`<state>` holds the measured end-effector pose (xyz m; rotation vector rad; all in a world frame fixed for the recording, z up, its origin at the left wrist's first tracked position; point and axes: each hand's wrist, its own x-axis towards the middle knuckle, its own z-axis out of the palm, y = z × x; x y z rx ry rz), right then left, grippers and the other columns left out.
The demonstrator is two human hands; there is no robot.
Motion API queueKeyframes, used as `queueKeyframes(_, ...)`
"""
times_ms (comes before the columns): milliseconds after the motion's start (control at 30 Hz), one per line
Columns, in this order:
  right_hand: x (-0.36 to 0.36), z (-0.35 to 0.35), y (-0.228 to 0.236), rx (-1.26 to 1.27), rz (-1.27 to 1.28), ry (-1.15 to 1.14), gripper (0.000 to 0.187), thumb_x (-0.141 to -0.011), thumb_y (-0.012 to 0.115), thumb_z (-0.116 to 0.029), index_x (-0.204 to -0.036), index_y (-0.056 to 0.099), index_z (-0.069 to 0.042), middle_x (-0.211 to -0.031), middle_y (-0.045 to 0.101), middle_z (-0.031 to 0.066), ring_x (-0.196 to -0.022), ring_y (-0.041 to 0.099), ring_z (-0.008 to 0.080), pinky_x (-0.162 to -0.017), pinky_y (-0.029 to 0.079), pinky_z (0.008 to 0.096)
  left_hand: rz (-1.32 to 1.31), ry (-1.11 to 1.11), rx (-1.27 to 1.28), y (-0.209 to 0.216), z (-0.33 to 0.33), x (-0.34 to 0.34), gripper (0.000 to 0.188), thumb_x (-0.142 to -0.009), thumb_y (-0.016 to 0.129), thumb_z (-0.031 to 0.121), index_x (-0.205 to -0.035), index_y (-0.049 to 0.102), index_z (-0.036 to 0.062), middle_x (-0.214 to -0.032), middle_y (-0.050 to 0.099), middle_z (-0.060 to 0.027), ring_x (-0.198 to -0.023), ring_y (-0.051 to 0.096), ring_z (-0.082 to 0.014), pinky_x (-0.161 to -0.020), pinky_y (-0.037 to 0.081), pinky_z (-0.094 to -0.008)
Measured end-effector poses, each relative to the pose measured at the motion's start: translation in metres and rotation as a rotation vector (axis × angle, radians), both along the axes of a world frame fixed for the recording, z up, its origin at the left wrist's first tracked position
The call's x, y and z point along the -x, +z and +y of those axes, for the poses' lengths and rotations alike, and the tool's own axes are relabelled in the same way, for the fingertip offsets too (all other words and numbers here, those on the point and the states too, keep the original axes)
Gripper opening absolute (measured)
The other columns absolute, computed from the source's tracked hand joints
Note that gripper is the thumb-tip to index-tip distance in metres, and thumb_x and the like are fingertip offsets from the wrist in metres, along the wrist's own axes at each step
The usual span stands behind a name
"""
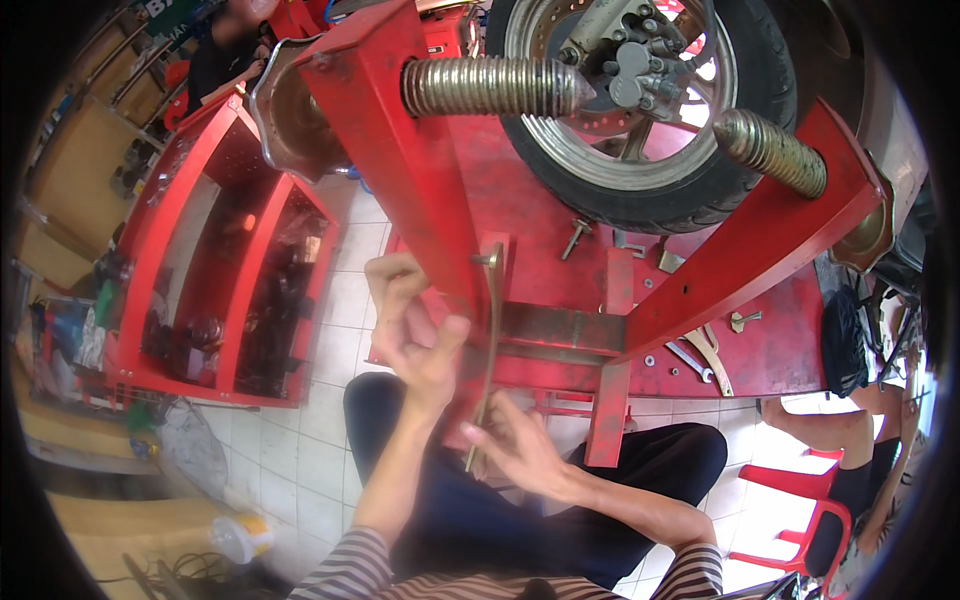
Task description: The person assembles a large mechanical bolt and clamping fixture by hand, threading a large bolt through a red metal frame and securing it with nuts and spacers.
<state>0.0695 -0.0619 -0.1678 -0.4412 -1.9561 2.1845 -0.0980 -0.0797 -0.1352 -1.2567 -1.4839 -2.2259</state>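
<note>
In front of me stands a red steel wheel stand with two slanting arms, each carrying a thick threaded bolt. A long, slim brass-coloured metal bar runs down along the left arm, its upper end at a small bolt. My right hand is closed round the bar near its lower end, thumb toward the left. Beside the left arm, my left hand is raised with loosely bent fingers and the thumb apart, slightly blurred. Nothing shows in it.
A motorcycle wheel with a brake caliper stands behind the stand. On the red platform lie a spanner, a curved tan piece and several nuts. A red shelf cart is at left, a red plastic chair and a seated person at right.
</note>
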Motion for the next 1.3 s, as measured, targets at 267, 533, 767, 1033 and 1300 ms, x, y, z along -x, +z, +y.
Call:
queueKeyframes(267,-0.003,0.0,0.0,-0.01,-0.005,0.03,0.026,-0.1,0.059,-0.022,-0.104,0.047,0.001,-0.078,0.07,0.0128,-0.057,0.065,0.0147,-0.051,0.051,0.0298,0.024,0.04,0.033,0.003,0.0,-0.005,0.053,-0.071,0.086,0.029,-0.108,0.062,-0.0018,-0.113,0.047,-0.0096,-0.109,0.046,-0.0226,-0.097,0.037,-0.036)
queueKeyframes(533,-0.006,-0.008,-0.002,-0.1,0.065,-0.036,0.026,-0.099,0.06,-0.022,-0.107,0.051,0.001,-0.083,0.071,0.0136,-0.059,0.066,0.0147,-0.053,0.053,0.0302,0.07,0.156,0.128,0.002,-0.006,-0.007,0.057,-0.065,0.091,0.024,-0.105,0.058,-0.0005,-0.112,0.047,-0.0111,-0.106,0.048,-0.0248,-0.094,0.039,-0.0373)
queueKeyframes(767,-0.006,-0.003,0.005,0.008,0.014,-0.005,0.023,-0.1,0.058,-0.019,-0.108,0.05,0.001,-0.076,0.066,0.0101,-0.06,0.065,0.0139,-0.054,0.052,0.0283,0.009,0.176,0.093,0.012,0.002,-0.015,0.043,-0.067,0.087,0.009,-0.1,0.06,-0.0005,-0.109,0.049,-0.0113,-0.101,0.051,-0.0241,-0.088,0.044,-0.0358)
queueKeyframes(1033,-0.003,-0.014,0.018,-0.045,-0.03,-0.079,0.021,-0.101,0.055,-0.017,-0.11,0.048,0.001,-0.076,0.064,0.0103,-0.059,0.063,0.0147,-0.054,0.051,0.0276,0.06,0.177,0.098,0.015,-0.005,-0.012,0.037,-0.071,0.085,0.008,-0.099,0.064,-0.0012,-0.105,0.052,-0.0117,-0.096,0.055,-0.0247,-0.083,0.048,-0.0358)
queueKeyframes(1300,-0.003,-0.022,0.017,-0.085,-0.076,-0.068,0.022,-0.101,0.055,-0.017,-0.111,0.047,0.002,-0.074,0.063,0.0103,-0.057,0.063,0.0148,-0.053,0.051,0.0272,0.005,0.093,0.07,0.014,-0.006,-0.009,0.037,-0.072,0.084,0.01,-0.104,0.067,0.0,-0.107,0.049,-0.0094,-0.098,0.051,-0.0215,-0.088,0.044,-0.0354)
